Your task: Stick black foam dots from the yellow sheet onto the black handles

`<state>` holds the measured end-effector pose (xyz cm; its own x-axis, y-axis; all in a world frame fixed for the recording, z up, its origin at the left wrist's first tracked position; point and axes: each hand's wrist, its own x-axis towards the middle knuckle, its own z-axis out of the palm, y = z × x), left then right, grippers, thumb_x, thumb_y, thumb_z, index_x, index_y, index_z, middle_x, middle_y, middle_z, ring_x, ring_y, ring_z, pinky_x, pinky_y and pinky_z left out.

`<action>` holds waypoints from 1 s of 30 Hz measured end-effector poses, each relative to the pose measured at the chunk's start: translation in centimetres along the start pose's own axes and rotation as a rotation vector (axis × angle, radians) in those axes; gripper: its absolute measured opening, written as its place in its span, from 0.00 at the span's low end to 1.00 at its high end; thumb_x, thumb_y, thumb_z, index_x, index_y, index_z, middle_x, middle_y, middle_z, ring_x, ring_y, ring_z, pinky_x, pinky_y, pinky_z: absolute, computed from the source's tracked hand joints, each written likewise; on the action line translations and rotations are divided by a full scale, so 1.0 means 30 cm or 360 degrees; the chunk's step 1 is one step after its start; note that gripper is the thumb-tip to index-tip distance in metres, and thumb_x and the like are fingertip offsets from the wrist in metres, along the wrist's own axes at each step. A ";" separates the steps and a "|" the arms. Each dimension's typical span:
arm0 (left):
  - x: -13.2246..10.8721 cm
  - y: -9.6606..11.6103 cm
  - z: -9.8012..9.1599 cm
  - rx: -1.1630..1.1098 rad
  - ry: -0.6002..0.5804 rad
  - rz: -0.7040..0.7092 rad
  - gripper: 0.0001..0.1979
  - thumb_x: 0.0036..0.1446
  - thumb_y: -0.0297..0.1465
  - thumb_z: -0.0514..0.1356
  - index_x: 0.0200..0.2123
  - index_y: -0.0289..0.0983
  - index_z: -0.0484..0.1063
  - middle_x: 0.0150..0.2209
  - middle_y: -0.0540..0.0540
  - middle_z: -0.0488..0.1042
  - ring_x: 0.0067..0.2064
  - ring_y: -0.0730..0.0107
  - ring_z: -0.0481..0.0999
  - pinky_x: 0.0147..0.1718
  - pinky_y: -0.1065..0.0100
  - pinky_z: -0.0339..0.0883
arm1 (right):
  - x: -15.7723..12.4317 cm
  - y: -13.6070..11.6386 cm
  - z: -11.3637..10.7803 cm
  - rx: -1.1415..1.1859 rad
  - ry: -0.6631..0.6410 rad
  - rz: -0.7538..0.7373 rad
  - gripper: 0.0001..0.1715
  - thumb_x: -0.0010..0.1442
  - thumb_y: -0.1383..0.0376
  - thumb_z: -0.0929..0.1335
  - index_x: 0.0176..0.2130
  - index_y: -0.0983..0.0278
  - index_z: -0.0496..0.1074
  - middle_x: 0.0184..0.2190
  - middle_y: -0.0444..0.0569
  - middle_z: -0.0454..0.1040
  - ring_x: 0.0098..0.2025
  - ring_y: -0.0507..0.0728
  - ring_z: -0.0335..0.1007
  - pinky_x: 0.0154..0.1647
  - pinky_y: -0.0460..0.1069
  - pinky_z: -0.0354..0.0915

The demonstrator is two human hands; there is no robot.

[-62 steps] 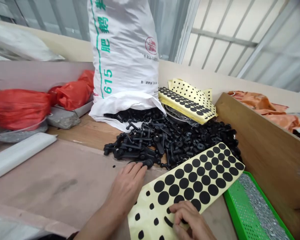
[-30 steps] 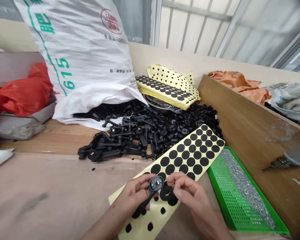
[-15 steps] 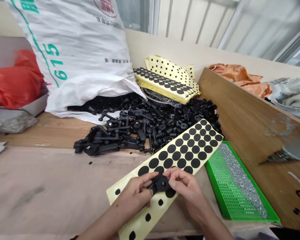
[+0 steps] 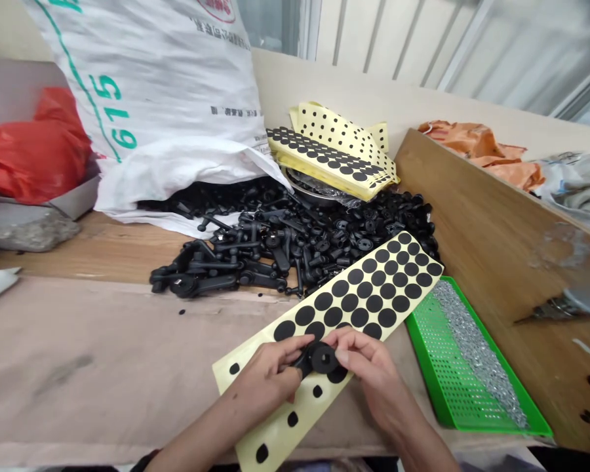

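Observation:
A black crank-like part with a round end and a square hole (image 4: 323, 358) is held above a yellow sheet of black round stickers (image 4: 362, 296). My left hand (image 4: 270, 375) grips the arm of the part between thumb and fingers. At the round end, my right hand (image 4: 364, 357) pinches the right edge with thumb and index finger. Small black dots remain on the sheet's lower left part, where the large circles are gone. Behind the sheet lies a heap of black plastic parts (image 4: 255, 252).
On the right is a green tray (image 4: 440, 393) with small metal pieces, beside a wooden board (image 4: 472, 216). A white sack (image 4: 162, 78) stands behind the heap. More sticker sheets (image 4: 334, 160) lie at the back, and a red bag (image 4: 34, 157) is at far left.
The camera view has shifted slightly, so the scene sits a little further right and higher. Both hands keep their hold on the black part, whose round face now shows slightly further right.

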<state>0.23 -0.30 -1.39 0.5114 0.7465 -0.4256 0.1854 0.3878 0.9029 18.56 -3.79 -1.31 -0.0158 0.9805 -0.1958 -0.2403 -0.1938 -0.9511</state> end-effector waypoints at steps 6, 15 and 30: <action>0.020 -0.025 -0.004 0.0016 -0.0029 0.0043 0.30 0.48 0.26 0.55 0.57 0.33 0.65 0.41 0.42 0.78 0.27 0.72 0.70 0.22 0.75 0.60 | 0.001 0.007 -0.005 0.0039 0.0048 0.0017 0.09 0.48 0.64 0.72 0.21 0.64 0.70 0.33 0.48 0.73 0.35 0.56 0.65 0.36 0.48 0.59; 0.011 -0.024 0.001 0.0150 -0.0006 0.0093 0.29 0.48 0.25 0.54 0.57 0.34 0.67 0.40 0.43 0.79 0.25 0.72 0.70 0.22 0.74 0.61 | 0.009 0.018 -0.004 -0.0018 0.0050 0.0001 0.09 0.49 0.64 0.72 0.21 0.64 0.70 0.33 0.48 0.73 0.36 0.56 0.65 0.36 0.48 0.60; 0.007 -0.025 0.002 0.0170 0.0032 0.0116 0.27 0.49 0.25 0.55 0.56 0.36 0.68 0.36 0.46 0.78 0.27 0.71 0.71 0.22 0.74 0.60 | 0.007 0.025 -0.003 -0.0099 0.0063 -0.0023 0.10 0.49 0.62 0.72 0.21 0.64 0.70 0.32 0.48 0.73 0.35 0.56 0.65 0.35 0.48 0.60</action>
<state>0.26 -0.47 -2.16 0.5098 0.7819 -0.3588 0.2375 0.2730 0.9322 18.46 -3.73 -2.07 0.0258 0.9814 -0.1901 -0.1795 -0.1825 -0.9667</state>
